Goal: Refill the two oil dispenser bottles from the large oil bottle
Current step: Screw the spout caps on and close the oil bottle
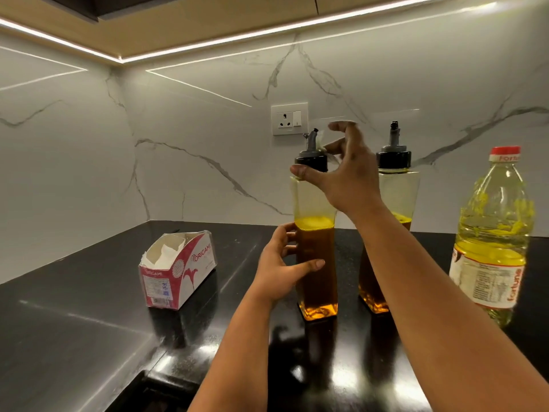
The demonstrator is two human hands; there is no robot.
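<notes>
Two tall square oil dispenser bottles stand on the black counter, each with a black cap and grey spout. The left dispenser (316, 263) holds oil to about two thirds of its height. My left hand (279, 269) grips its lower body, thumb across the front. My right hand (341, 171) is at its cap (310, 160), thumb on the cap's left side and fingers spread around the spout. The right dispenser (395, 179) stands behind my right forearm, partly hidden. The large clear oil bottle (493, 233) with a red cap stands at the far right.
An open red-and-white tissue box (178, 269) lies on the counter to the left of the bottles. A marble wall with a socket and switch (289, 118) rises behind. The black counter (74, 322) turns a corner at the left.
</notes>
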